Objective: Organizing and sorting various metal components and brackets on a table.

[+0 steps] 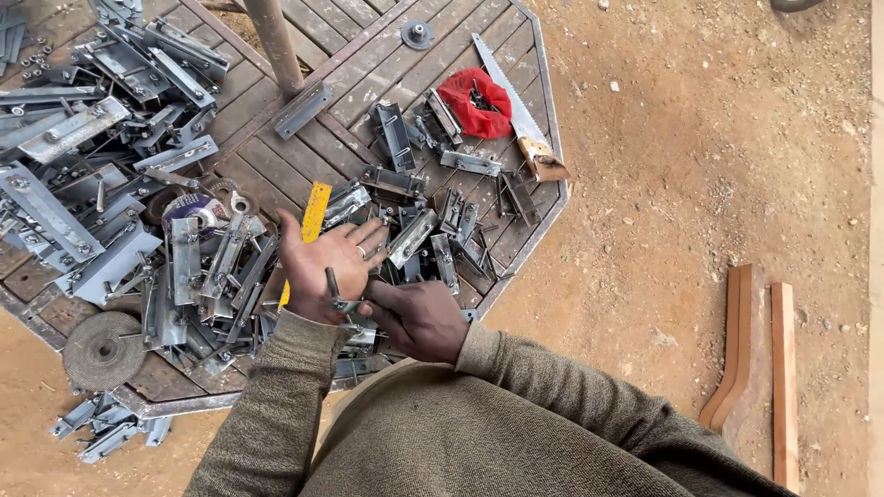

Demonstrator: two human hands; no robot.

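At frame centre the left hand (324, 267) lies open under a bolt (333, 287) that the right hand (416, 317) pinches, with heaps of metal brackets (198, 276) left unhandled across the wooden table (350, 83).

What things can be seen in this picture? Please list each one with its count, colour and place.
wooden table: one, brown slats, metal rim, upper left
metal brackets: too many to count, grey, piled across the table
fallen brackets: a few, grey, on the ground at lower left
hand saw: one, steel blade, wooden handle, right edge of the table
red cloth: one, beside the saw, dark small parts on it
yellow ruler: one, partly behind the left hand
grinding disc: one, grey, lower left table corner
wooden pieces: two, brown, on the dirt at right
left hand: open palm, a bolt in it
right hand: fingers at a small metal part
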